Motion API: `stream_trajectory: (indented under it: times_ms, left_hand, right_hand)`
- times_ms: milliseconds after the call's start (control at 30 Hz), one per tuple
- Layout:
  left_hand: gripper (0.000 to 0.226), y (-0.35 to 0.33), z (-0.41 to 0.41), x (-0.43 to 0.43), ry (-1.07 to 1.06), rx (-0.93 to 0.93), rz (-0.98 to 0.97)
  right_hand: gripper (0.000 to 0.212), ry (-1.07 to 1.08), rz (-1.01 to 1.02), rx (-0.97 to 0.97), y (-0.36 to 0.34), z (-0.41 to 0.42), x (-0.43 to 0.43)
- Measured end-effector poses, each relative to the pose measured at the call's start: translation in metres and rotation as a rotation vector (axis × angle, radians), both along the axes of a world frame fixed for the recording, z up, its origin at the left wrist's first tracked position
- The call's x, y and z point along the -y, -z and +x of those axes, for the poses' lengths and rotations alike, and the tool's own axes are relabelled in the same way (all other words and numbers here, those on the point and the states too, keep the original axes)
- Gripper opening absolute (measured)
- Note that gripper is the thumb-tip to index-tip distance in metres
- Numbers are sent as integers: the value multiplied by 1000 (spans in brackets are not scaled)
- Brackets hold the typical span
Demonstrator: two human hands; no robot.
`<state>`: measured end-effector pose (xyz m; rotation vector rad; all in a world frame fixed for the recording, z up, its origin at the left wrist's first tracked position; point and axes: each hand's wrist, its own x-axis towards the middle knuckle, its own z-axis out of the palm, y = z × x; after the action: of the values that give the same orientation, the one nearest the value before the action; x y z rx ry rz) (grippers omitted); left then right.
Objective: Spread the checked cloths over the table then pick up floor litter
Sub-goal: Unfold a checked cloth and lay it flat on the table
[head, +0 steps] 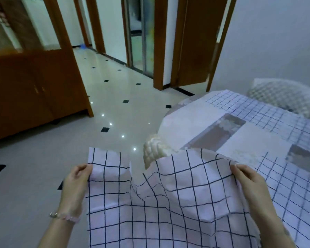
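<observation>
A pale pink cloth with a large black check (161, 197) hangs stretched between my hands in front of me. My left hand (73, 187) pinches its upper left edge. My right hand (249, 183) grips its upper right edge, over the near corner of the table (183, 119). A second cloth with a finer check (268, 113) lies spread over the far and right parts of the table, on top of a patterned grey-and-white cover. No litter shows on the visible floor.
A cushioned chair back (154, 151) stands against the table's left edge, just behind the held cloth. Another padded chair (284, 95) is at the far right. A wooden cabinet (34, 90) stands left; glossy tiled floor (115, 97) runs toward wooden doorways (191, 42).
</observation>
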<state>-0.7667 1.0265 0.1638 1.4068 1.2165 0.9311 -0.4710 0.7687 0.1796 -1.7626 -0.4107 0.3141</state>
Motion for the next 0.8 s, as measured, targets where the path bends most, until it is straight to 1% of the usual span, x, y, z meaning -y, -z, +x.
stream_trajectory:
  times_ms: [100,267,367,467,600,633,733,800]
  left_hand:
    - [28,-13,63,-51,78,13,22]
    - [20,-46,188,-127,207,84,84]
    - [25,-50,262,-161,304,87,84]
    - [17,-44,335,-186,397,86,38]
    - [13,-23,425,-200,566,15,-1]
    - [14,-14,445,-204,610,-14,-22]
    - [10,14,494,-213,727,-89,-138]
    - [8,30,524,-217,795,-130,-173]
  right_hand:
    - [19,125,-12,-19,-1,42,-14]
    - [19,305,16,-18,-14,112,-39]
    - [16,431,-5,-24,-14,143,-43]
    - [14,549,-22,-91,2,178,-40]
    - [28,679,-33,-237,32,214,-34]
    - [27,711,-32,-269,37,219,-34]
    - [14,804,-13,-346,51,236,-33]
    - [15,858,-33,-370,59,248,-32]
